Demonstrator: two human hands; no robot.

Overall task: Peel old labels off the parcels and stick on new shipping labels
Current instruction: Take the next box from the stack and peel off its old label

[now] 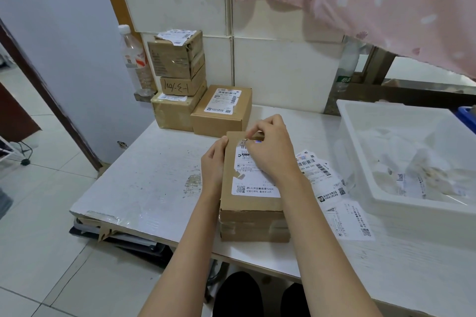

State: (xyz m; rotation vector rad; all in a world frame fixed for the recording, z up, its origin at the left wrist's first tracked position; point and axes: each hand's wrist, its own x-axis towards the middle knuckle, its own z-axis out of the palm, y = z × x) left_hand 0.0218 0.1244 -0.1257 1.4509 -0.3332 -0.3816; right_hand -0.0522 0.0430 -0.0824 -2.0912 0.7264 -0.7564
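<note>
Nearest to us, on the white table, lies the brown parcel we are working on, with its long side pointing away from us. An old label covers most of its top; the left edge of this label is already torn in places. Our left hand rests against the left side of the parcel, the fingers curled loosely along the edge and the thumb on the top. Our right hand lies over the far part of the label, and its thumb and forefinger pinch the label near the far corner. Just right of the parcel we see loose shipping labels spread on the table, some overlapping. Further right stands a white plastic bin with crumpled paper scraps inside. Behind the parcel, near the tiled wall, another labelled box sits beside a stack of boxes, and a clear plastic bottle stands left of the stack.
</note>
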